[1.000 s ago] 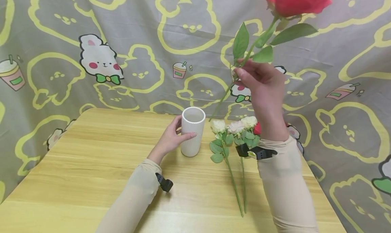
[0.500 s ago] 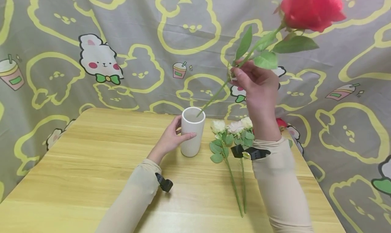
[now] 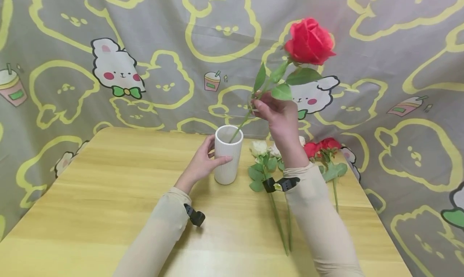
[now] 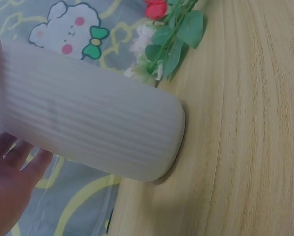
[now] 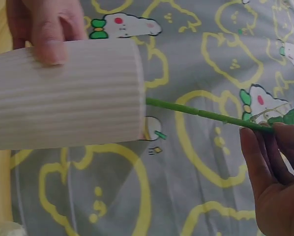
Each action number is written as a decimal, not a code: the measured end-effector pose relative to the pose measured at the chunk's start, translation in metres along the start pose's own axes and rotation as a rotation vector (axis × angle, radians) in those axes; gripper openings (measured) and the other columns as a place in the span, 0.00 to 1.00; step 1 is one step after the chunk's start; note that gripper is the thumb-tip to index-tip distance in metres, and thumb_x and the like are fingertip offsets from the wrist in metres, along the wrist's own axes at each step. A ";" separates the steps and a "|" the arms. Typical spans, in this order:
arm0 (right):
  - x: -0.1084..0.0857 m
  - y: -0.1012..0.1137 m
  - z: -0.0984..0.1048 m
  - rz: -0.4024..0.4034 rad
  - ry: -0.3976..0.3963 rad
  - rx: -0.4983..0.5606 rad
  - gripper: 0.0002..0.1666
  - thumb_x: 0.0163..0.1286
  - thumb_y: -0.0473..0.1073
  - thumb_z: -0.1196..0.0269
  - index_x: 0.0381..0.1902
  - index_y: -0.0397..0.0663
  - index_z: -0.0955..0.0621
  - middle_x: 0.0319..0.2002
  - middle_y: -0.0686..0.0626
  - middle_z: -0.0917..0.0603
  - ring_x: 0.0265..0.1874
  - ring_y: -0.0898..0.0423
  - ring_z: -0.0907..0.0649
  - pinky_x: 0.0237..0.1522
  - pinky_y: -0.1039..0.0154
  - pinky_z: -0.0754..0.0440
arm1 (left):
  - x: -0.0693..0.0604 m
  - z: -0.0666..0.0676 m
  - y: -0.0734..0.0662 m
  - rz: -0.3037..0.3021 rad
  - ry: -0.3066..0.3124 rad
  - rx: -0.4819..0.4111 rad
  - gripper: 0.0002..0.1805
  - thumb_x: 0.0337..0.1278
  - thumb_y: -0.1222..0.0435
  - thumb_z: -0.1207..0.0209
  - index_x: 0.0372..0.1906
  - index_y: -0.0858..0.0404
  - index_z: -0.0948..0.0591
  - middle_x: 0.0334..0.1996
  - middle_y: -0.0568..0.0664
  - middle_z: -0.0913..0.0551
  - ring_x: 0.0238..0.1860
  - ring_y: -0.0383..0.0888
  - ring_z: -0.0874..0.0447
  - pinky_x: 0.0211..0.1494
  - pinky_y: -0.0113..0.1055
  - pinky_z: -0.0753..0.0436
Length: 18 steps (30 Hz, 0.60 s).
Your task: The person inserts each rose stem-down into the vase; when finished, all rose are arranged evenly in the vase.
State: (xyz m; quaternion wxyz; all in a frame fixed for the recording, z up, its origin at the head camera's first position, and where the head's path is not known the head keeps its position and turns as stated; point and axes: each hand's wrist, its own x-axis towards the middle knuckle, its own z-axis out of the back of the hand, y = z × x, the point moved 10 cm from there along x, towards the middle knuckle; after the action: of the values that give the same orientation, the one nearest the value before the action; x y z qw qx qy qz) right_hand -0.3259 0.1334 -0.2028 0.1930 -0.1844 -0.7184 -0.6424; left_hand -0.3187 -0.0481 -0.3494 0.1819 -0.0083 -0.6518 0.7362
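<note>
We see the thumb and fingers of the right hand (image 3: 280,117) pinching a green stem (image 5: 201,113), thumb on one side and fingertips on the other. The pinch sits just below the leaves (image 3: 302,76), probably because that bare stretch gives a firm hold without crushing them, and it leaves the lower stem free to reach downward. The stem slants, with its lower part inside the mouth of the white vase (image 3: 227,164); we cannot tell how deep its tip goes. Above the hand the red rose (image 3: 310,42) leans away to our right, well above the table and touching nothing else that we can see.

The fingers of the left hand (image 3: 203,161) curl round the vase, thumb across the near side and the others behind. We judge that this hold is for steadiness, since a tall, narrow vase could tip if the stem pushed against its rim. It stands upright, its base on the wooden table (image 3: 145,212).

To the right of the vase, we find a white rose (image 3: 259,148) lying with its stem toward us, pale blooms partly hidden by the right arm, and red blooms (image 3: 329,144) farther right. Laid within easy reach, they seem set out for that hand. Behind everything hangs a patterned cloth (image 3: 163,19).
</note>
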 end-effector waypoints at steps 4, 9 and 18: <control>0.002 -0.019 -0.010 -0.032 0.063 -0.036 0.09 0.65 0.27 0.36 0.43 0.31 0.20 0.39 0.41 0.15 0.40 0.49 0.15 0.46 0.54 0.15 | 0.003 0.000 -0.005 -0.036 0.013 0.009 0.44 0.53 0.70 0.30 0.73 0.64 0.40 0.65 0.61 0.30 0.66 0.54 0.33 0.67 0.48 0.30; 0.001 -0.040 -0.020 -0.076 0.126 -0.165 0.10 0.64 0.32 0.33 0.42 0.33 0.19 0.39 0.42 0.15 0.40 0.51 0.16 0.47 0.56 0.16 | 0.001 0.000 -0.005 -0.033 0.024 0.031 0.40 0.55 0.68 0.30 0.71 0.65 0.36 0.63 0.61 0.28 0.65 0.54 0.31 0.67 0.49 0.30; 0.001 -0.062 -0.030 -0.112 0.197 -0.347 0.11 0.64 0.41 0.31 0.39 0.40 0.17 0.38 0.47 0.15 0.43 0.54 0.19 0.52 0.54 0.22 | 0.002 0.001 -0.004 -0.029 0.024 0.025 0.40 0.55 0.68 0.31 0.71 0.63 0.36 0.65 0.60 0.30 0.66 0.53 0.33 0.67 0.50 0.30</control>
State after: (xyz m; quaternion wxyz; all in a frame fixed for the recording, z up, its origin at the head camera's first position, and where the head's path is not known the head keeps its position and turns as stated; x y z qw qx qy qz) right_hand -0.3579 0.0972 -0.2522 0.1919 -0.1110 -0.5835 -0.7812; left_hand -0.3202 -0.0478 -0.3452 0.2005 -0.0055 -0.6405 0.7413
